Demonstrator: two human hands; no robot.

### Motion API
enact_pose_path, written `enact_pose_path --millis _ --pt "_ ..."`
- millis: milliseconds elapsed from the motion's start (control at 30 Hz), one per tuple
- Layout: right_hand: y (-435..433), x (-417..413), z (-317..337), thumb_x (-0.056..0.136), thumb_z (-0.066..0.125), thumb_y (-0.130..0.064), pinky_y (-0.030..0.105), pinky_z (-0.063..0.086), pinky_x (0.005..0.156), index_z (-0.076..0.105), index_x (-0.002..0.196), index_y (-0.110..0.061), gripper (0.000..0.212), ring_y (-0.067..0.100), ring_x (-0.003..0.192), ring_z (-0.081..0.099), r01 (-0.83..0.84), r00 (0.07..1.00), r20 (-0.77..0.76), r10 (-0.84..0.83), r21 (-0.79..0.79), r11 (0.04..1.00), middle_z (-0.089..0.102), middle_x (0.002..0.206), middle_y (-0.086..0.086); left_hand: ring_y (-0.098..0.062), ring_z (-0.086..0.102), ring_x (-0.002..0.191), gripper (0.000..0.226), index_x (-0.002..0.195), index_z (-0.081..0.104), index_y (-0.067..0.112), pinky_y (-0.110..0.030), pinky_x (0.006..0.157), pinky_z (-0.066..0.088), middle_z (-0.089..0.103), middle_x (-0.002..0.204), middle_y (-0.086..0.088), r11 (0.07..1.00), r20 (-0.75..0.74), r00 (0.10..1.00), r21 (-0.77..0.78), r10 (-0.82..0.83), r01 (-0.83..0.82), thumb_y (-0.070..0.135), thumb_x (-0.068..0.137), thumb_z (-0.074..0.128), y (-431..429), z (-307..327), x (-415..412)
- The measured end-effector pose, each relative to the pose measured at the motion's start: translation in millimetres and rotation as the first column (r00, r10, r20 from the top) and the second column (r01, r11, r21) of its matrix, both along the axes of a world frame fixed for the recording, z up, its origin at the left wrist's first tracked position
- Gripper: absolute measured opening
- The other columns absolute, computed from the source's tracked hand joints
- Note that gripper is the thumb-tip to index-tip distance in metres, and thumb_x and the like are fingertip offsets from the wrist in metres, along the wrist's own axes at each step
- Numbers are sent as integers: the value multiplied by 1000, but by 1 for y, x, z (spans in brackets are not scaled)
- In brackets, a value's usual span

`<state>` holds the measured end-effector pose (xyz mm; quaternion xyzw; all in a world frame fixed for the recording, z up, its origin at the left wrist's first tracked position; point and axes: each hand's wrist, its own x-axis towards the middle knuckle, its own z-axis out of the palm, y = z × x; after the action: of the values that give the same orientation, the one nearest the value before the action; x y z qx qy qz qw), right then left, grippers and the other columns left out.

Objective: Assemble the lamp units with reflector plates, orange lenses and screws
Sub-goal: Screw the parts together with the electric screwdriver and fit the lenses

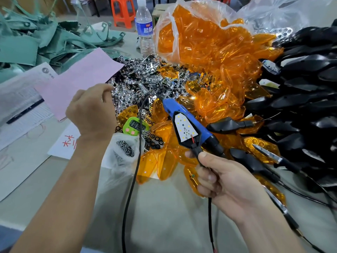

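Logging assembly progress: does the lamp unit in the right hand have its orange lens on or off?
Off. The lamp unit in the right hand shows its bare white LED board, nothing covering it.

One head-worn wide-angle view only, from the near edge of the table point(164, 207), facing forward and down across it. Close range: table fills most of the frame. Orange stool point(121, 11) beyond its far edge, probably on the floor.

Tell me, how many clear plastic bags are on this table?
3. A big bag of orange lenses at the back; a small bag of screws below the green timer; a crumpled bag at the back right, contents unclear. Others may hide under the piles.
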<state>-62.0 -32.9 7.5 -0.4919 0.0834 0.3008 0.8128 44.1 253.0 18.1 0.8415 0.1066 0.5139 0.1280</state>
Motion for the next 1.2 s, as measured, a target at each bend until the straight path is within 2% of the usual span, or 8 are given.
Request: enact_pose_path --millis 100,200,333,433,533,833,1000,1200 --pt "2 1 -3 85 68 -31 24 28 46 78 109 -9 34 11 45 24 -8 1000 -2 8 3 1000 35 56 -2 -25 73 79 17 104 83 22 -29 65 46 81 89 -1 980 -65 981 -88 -184 178 24 95 69 -11 -2 -1" --pt "4 1 -7 84 72 -30 25 27 46 77 110 -8 35 11 45 23 -16 1000 -9 16 20 1000 34 57 -2 -7 74 81 21 112 81 21 -29 80 60 78 91 15 836 -24 946 -475 -325 275 21 92 73 -29 6 -6" --pt "1 3 -7 88 70 -30 25 27 46 77 110 -8 32 11 45 22 -11 999 -33 11 16 1000 34 57 -2 -17 77 76 16 98 79 13 -26 72 62 79 78 2 129 255 795 -914 -551 383 -1 90 73 -43 27 -19" --pt "-5 3 -5 85 68 -30 24 28 44 77 109 -7 34 10 43 22 -9 998 -67 10 25 1000 33 55 -3 -17 77 74 16 82 85 20 -20 66 59 78 79 -5 -107 285 623 -945 -729 308 7 82 75 -49 44 -41" --pt "-5 2 -3 84 68 -31 24 28 43 77 108 -6 36 10 42 21 -17 995 -96 22 51 999 32 54 -3 -15 76 67 16 78 85 25 -19 59 58 78 74 -7 -99 217 517 -964 -828 247 15 72 75 -58 56 -54" --pt "-9 -8 2 85 67 -30 25 27 41 78 106 -7 33 10 41 20 -13 991 -129 22 72 997 30 53 -3 -13 76 75 19 79 84 14 -19 66 59 80 88 -9 2 95 425 -975 -900 222 29 71 75 -73 52 -66" --pt "-14 -10 5 85 66 -29 25 23 42 78 105 -6 33 10 42 19 -30 994 -108 35 48 998 29 53 -2 -15 74 77 21 81 82 18 -25 68 61 80 89 -7 84 22 344 -953 -939 292 9 62 81 -68 52 -67" --pt "-19 -11 8 82 69 -28 25 24 44 77 108 -4 36 11 43 21 -46 995 -84 45 -8 999 30 55 -1 -10 73 66 26 80 84 28 -16 65 55 78 74 -3 291 -201 233 -833 -952 471 8 65 91 -62 72 -60"
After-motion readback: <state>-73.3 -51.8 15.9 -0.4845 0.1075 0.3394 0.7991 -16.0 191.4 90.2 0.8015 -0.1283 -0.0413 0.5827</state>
